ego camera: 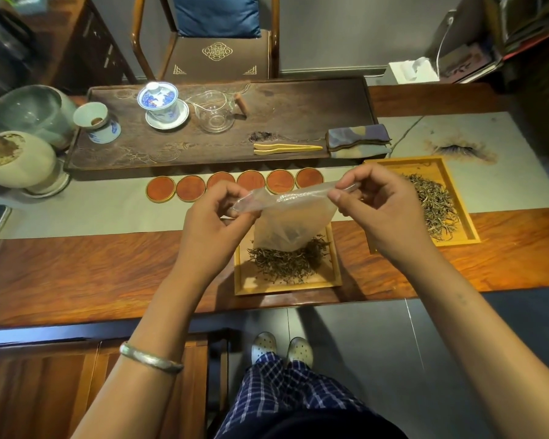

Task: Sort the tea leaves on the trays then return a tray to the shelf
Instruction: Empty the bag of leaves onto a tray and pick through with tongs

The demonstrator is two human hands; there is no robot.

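Note:
A clear plastic bag (293, 221) hangs between my hands above the near wooden tray (336, 274). My left hand (214, 221) pinches the bag's top left corner and my right hand (371, 205) pinches its top right end. A heap of dark tea leaves (286, 261) lies in the near tray, just under the bag's bottom edge. A second wooden tray (469, 226) sits to the right with a spread of paler tea leaves (435, 204) in it.
A dark tea board (298, 122) at the back carries a blue-and-white gaiwan (160, 103), a glass pitcher (214, 112), wooden tongs (286, 148) and a folded cloth (357, 139). Several round coasters (235, 185) line its front. Pots stand at left, a chair behind.

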